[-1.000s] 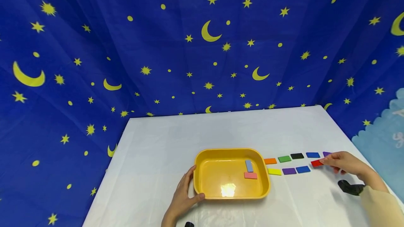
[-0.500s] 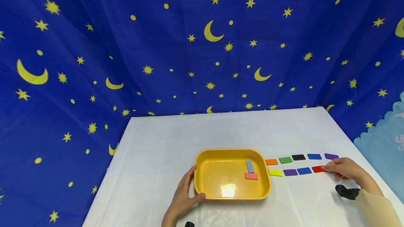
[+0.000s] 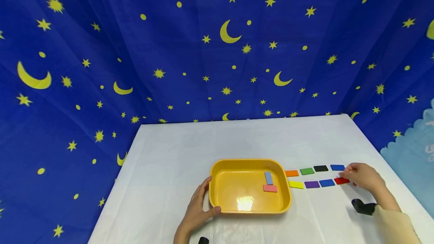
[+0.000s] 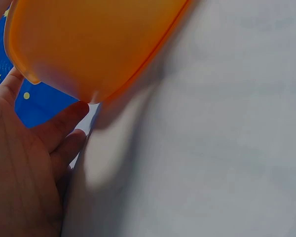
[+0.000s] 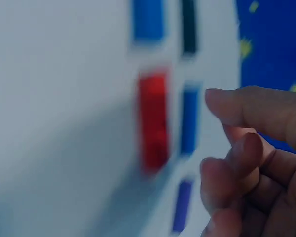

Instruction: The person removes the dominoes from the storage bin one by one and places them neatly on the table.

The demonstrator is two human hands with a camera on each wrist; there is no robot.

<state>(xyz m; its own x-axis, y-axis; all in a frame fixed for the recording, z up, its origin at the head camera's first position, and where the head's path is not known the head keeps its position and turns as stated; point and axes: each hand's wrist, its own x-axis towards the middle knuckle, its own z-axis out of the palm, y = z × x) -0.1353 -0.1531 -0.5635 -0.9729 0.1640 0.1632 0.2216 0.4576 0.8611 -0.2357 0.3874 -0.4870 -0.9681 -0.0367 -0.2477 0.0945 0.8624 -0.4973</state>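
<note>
At the left side of a yellow tray (image 3: 237,185), my left hand (image 3: 197,210) holds the rim, thumb on the near corner and fingers along the left wall. In the left wrist view, fingertips touch the tray's outside (image 4: 98,44). A red rectangular block (image 3: 341,180) lies flat at the right end of the nearer row. My right hand (image 3: 364,176) hovers just beyond it, loosely bent fingers holding nothing. In the right wrist view, the thumb and fingers are apart from the red block (image 5: 154,121), near the blue block (image 5: 189,118) and purple block (image 5: 182,206).
The far row has orange (image 3: 291,173), green (image 3: 307,171), black (image 3: 320,168) and blue (image 3: 337,167) blocks. Yellow (image 3: 296,185), purple (image 3: 312,184) and blue (image 3: 326,183) blocks lie nearer. Light blue (image 3: 268,178) and pink (image 3: 270,188) blocks lie inside the tray.
My right hand set the red block down at the end of the nearer row, let go and rose slightly away, now covering the far purple block. My left hand stayed on the tray.
</note>
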